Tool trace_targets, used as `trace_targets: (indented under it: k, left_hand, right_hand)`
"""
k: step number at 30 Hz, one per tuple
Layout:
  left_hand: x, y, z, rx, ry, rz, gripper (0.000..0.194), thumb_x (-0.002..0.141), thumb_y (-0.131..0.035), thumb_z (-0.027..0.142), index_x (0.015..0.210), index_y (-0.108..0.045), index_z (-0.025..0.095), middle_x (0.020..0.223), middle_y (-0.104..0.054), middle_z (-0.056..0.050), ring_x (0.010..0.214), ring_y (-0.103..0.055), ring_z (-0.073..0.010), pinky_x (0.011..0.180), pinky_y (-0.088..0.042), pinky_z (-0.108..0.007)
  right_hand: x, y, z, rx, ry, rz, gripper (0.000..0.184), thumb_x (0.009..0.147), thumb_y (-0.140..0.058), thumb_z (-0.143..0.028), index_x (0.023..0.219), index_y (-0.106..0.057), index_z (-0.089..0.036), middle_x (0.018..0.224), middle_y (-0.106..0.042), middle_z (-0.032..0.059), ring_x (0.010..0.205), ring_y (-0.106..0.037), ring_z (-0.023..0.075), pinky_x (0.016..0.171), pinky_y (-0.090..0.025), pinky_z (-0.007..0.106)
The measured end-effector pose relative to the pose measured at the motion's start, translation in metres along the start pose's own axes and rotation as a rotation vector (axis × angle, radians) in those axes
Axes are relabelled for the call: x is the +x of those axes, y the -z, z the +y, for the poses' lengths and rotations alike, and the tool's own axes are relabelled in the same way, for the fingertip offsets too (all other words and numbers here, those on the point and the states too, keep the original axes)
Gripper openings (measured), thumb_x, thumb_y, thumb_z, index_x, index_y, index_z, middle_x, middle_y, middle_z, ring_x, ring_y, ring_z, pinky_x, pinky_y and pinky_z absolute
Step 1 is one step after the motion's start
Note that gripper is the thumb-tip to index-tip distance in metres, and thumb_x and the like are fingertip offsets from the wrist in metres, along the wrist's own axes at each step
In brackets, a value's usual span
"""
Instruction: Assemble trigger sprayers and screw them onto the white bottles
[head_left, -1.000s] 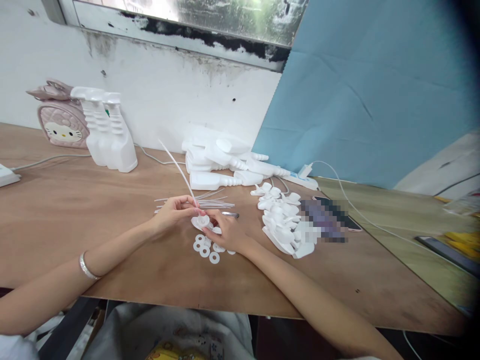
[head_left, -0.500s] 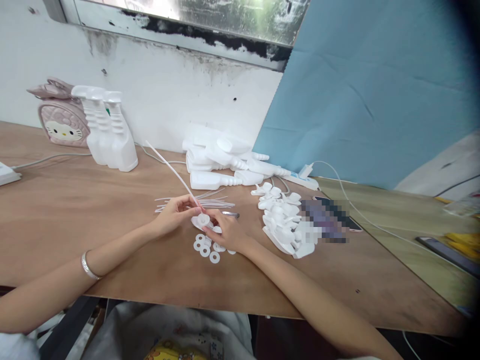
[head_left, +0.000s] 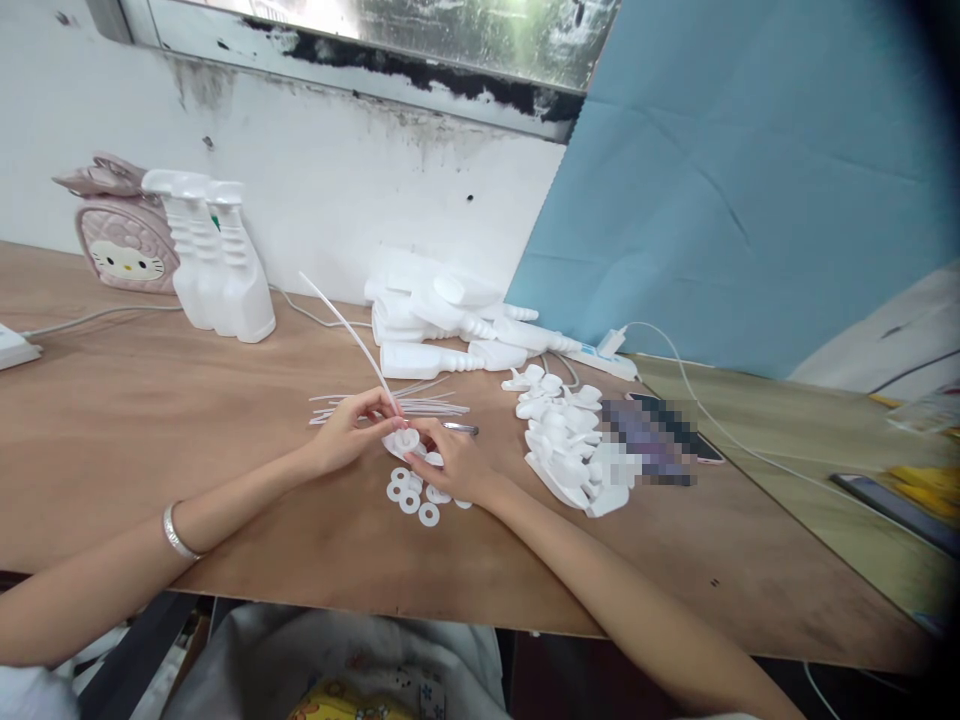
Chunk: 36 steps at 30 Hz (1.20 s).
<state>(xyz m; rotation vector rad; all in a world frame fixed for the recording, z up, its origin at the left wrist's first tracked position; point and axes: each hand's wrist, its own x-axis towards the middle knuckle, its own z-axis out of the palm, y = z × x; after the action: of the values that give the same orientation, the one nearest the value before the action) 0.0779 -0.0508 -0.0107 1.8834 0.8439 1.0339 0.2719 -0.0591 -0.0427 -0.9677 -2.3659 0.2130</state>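
My left hand [head_left: 343,436] is closed, pinching the lower end of a thin white plastic tube [head_left: 349,328] that slants up to the left. My right hand [head_left: 454,466] is closed on a white sprayer head [head_left: 403,443], whose round part faces up between my hands. The tube's lower end meets the sprayer head, but my fingers hide the exact joint. Below my hands lie several flat white ring washers [head_left: 409,502]. Several loose white tubes [head_left: 444,409] lie just behind my hands. Beside my right hand is a small shiny metal object [head_left: 462,429], partly covered.
White spray bottles [head_left: 427,358] lie piled by the wall; others [head_left: 217,270] stand at left by a pink bag [head_left: 127,245]. More white sprayer heads [head_left: 566,440] are heaped at right, near phones [head_left: 671,425]. A power strip [head_left: 611,362] with a cable sits behind them.
The tube's free upper end has swung slightly up and to the right. Both hands have stayed almost in place, with the sprayer head still between them.
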Motion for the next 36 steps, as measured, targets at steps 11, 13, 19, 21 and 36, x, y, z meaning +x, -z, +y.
trace_targets:
  k: [11, 13, 19, 21, 36]
  left_hand:
    - [-0.0011, -0.0026, 0.002, 0.22, -0.15, 0.071, 0.014, 0.08, -0.052, 0.029, 0.083, -0.054, 0.016, 0.077, -0.057, 0.0, 0.071, -0.051, -0.0122, 0.068, -0.038, -0.022]
    - [-0.0015, -0.0027, 0.0026, 0.219, -0.156, 0.048, 0.014, 0.08, -0.052, 0.028, 0.083, -0.054, 0.015, 0.077, -0.057, 0.0, 0.07, -0.051, -0.0122, 0.067, -0.039, -0.022]
    - [-0.0014, -0.0034, 0.0021, 0.201, -0.109, 0.035, 0.019, 0.082, -0.049, 0.033, 0.081, -0.057, 0.015, 0.075, -0.057, -0.001, 0.069, -0.051, -0.0135, 0.066, -0.039, -0.023]
    - [-0.0008, -0.0039, 0.0006, 0.201, -0.103, 0.041, 0.022, 0.082, -0.049, 0.035, 0.079, -0.058, 0.015, 0.074, -0.057, -0.002, 0.07, -0.051, -0.014, 0.066, -0.039, -0.024]
    - [0.0046, -0.0069, 0.0029, 0.371, -0.151, 0.118, 0.025, 0.078, -0.055, 0.037, 0.065, -0.058, 0.016, 0.067, -0.057, -0.002, 0.065, -0.047, -0.0141, 0.063, -0.036, -0.024]
  right_hand:
    - [0.0004, -0.0003, -0.0001, -0.001, 0.011, -0.005, 0.034, 0.083, -0.043, -0.037, 0.112, -0.042, -0.019, 0.083, -0.06, 0.0039, 0.067, -0.057, 0.014, 0.063, -0.043, 0.025]
    - [0.0005, 0.0003, -0.0006, -0.006, 0.001, -0.01, 0.034, 0.083, -0.044, -0.037, 0.111, -0.042, -0.018, 0.08, -0.06, 0.0034, 0.067, -0.057, 0.0142, 0.062, -0.043, 0.025]
    - [0.0004, 0.0008, -0.0004, -0.005, -0.019, -0.011, 0.033, 0.082, -0.043, -0.038, 0.11, -0.042, -0.019, 0.079, -0.06, 0.0029, 0.067, -0.057, 0.0139, 0.062, -0.042, 0.024]
    - [0.0005, 0.0007, -0.0005, -0.001, -0.023, -0.015, 0.034, 0.082, -0.043, -0.038, 0.11, -0.042, -0.019, 0.079, -0.059, 0.0027, 0.067, -0.057, 0.014, 0.062, -0.042, 0.024]
    - [0.0008, 0.0007, 0.0001, -0.004, -0.049, -0.028, 0.032, 0.083, -0.042, -0.039, 0.108, -0.042, -0.019, 0.074, -0.057, 0.0016, 0.066, -0.056, 0.0141, 0.058, -0.04, 0.023]
